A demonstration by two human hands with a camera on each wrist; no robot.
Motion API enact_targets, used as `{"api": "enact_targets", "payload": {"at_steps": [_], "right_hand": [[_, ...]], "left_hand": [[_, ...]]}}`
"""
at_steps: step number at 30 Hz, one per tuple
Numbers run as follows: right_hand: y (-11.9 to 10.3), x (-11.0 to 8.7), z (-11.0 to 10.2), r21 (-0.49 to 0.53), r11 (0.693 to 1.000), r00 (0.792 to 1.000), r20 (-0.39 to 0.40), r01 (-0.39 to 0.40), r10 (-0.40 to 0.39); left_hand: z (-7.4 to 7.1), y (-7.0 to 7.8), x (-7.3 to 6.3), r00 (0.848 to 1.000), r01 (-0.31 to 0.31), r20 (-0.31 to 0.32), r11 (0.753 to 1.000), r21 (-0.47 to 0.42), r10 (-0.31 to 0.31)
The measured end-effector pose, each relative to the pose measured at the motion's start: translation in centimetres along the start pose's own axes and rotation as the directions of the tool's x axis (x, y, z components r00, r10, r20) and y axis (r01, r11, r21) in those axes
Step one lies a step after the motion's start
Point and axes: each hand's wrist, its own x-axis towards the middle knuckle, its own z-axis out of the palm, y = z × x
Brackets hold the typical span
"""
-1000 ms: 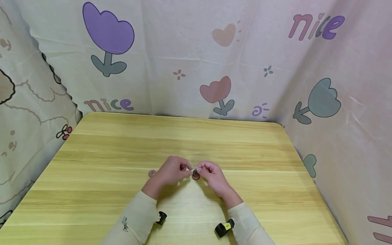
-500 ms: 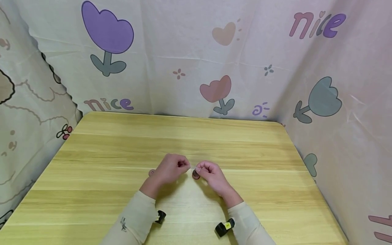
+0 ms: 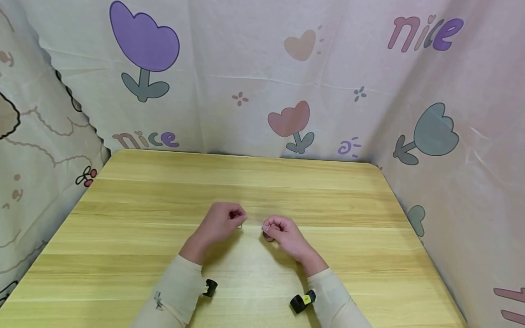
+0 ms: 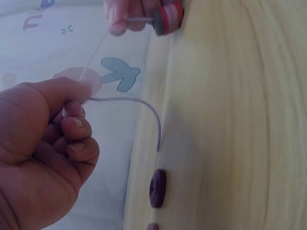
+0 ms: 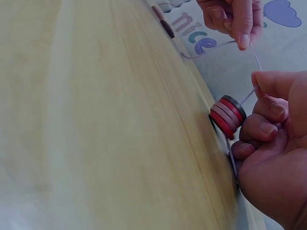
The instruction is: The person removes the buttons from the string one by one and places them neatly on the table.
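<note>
My left hand (image 3: 217,223) pinches a thin pale cord (image 4: 136,100) between thumb and forefinger, and a loose tail hangs from its fingertips. A straight length of that cord runs across to my right hand (image 3: 287,238), whose thumb and fingertips pinch it too. Just below the right fingertips hangs a stack of red, black and pinkish buttons (image 5: 228,116), threaded on the cord. More cord trails out of the stack's lower side in the right wrist view. In the head view the stack is partly hidden by the right hand.
A dark purple button (image 4: 157,188) lies on the wooden table (image 3: 254,182) near the left hand, with another button (image 4: 152,226) beside it at the frame's edge. A patterned cloth (image 3: 229,54) hangs behind the table. Each sleeve carries a black wrist camera (image 3: 302,301).
My left hand has moved left and slightly away from me, widening the gap between the hands. The right hand stays nearly in place. The button left of my left hand is now hidden in the head view.
</note>
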Motion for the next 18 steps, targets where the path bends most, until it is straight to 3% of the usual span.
{"api": "enact_targets", "payload": {"at_steps": [6,10,18], "right_hand": [[1.4,0.6,-0.5,-0.008,0.999,0.999,0.018,-0.032,0.032],[2.6,0.9,-0.9,-0.022,1.000,1.000,0.013,-0.022,0.022],[2.9,0.8,-1.0,0.027,1.000,0.999,0.034,0.008,-0.009]], "left_hand": [[-0.9,-0.4,-0.2,0.999,0.023,-0.031,1.000,-0.007,-0.023],[-1.4,-0.9,-0.2,0.998,0.013,-0.056,1.000,-0.006,-0.013],[-2.1,-2.0,-0.3,0.995,0.015,-0.102,1.000,0.016,-0.014]]}}
